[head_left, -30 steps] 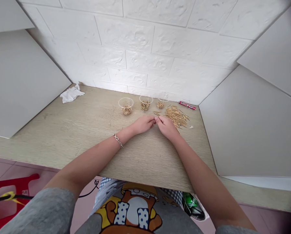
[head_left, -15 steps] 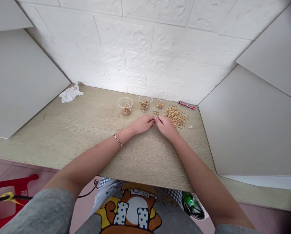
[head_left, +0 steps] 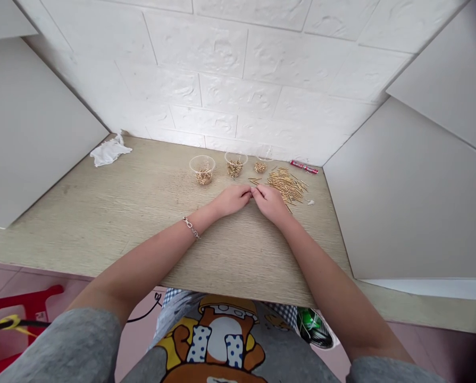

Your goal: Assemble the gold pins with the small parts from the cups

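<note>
My left hand (head_left: 234, 199) and my right hand (head_left: 268, 201) meet fingertip to fingertip above the wooden table. Both have their fingers closed in a pinch, and whatever lies between them is too small to make out. Just beyond and to the right of my right hand is a loose pile of thin gold-coloured pins (head_left: 287, 185). Behind my hands stand a left clear cup (head_left: 202, 171), a middle clear cup (head_left: 235, 165) and a right clear cup (head_left: 260, 167), each holding small gold-coloured pieces.
Crumpled white plastic (head_left: 110, 151) lies at the table's back left. A red tube-like packet (head_left: 303, 167) rests by the white brick wall, and a small white scrap (head_left: 310, 202) is right of the pile. Grey panels (head_left: 413, 197) flank the wooden table (head_left: 238, 255).
The view has shifted slightly, so the table and cups appear a little higher and further left. My hands keep the same fingertip-to-fingertip pose.
</note>
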A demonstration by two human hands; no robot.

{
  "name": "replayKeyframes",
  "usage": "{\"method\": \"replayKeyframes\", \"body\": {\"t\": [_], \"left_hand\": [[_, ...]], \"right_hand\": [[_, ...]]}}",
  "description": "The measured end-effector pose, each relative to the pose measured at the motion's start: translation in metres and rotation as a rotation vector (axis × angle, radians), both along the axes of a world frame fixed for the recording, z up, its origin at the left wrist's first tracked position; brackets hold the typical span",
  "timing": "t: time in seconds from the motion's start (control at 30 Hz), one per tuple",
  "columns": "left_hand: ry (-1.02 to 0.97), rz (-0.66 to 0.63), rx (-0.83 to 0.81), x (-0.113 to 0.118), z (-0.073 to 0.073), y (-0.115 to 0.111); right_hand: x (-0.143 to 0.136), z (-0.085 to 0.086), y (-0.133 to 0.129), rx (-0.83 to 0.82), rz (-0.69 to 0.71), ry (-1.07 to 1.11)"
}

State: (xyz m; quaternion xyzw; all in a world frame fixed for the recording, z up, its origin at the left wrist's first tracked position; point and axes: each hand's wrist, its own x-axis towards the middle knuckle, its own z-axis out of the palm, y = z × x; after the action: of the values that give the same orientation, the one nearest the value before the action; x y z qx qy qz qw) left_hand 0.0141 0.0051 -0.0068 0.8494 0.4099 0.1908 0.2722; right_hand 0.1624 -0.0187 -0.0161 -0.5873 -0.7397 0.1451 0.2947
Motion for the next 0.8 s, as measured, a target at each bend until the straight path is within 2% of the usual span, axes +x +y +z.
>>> {"method": "replayKeyframes", "body": {"t": [0.8], "left_hand": [[-0.012,-0.002,-0.015,-0.0010,0.0014,-0.0007]], "right_hand": [[-0.0002,-0.0012,0.0001,0.014,0.006,-0.004]]}}
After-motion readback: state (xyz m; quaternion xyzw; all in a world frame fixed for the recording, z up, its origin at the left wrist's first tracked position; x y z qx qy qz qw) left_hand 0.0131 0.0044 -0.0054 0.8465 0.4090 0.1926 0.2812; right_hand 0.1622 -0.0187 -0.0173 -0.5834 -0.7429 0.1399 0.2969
